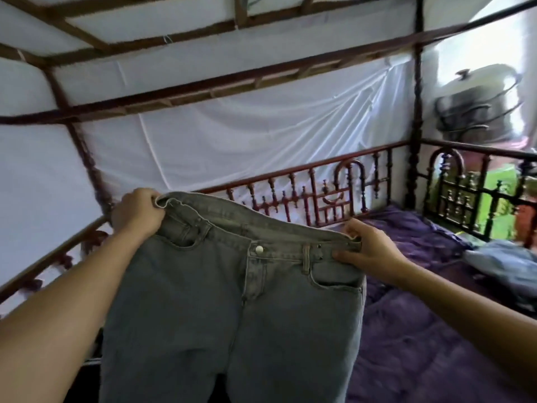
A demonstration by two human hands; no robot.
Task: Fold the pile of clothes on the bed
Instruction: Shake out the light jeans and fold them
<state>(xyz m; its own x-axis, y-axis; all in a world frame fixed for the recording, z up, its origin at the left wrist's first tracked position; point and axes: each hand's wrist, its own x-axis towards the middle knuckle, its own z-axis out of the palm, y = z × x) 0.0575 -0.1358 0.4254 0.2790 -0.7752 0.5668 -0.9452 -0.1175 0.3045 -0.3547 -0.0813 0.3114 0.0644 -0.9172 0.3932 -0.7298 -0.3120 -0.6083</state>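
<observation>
Gripping grey jeans (232, 301) by waistband (273, 226) ends, centre frame, left hand (136, 212) and right hand (369, 248) curled closed (likely heavy, floppy denim; waistband firmest hold).

White netting (232, 135) hangs taut along the far side and across the top, stretched over a brown wooden frame (220, 83) overhead. Below it runs a red turned-wood railing (316, 199), which meets a dark corner post (415, 141). A darker railing (465, 193) continues to the right. Beyond the netting, blurred, stands what looks like an electric fan (476, 112), with something green (505, 193) showing below it.
</observation>
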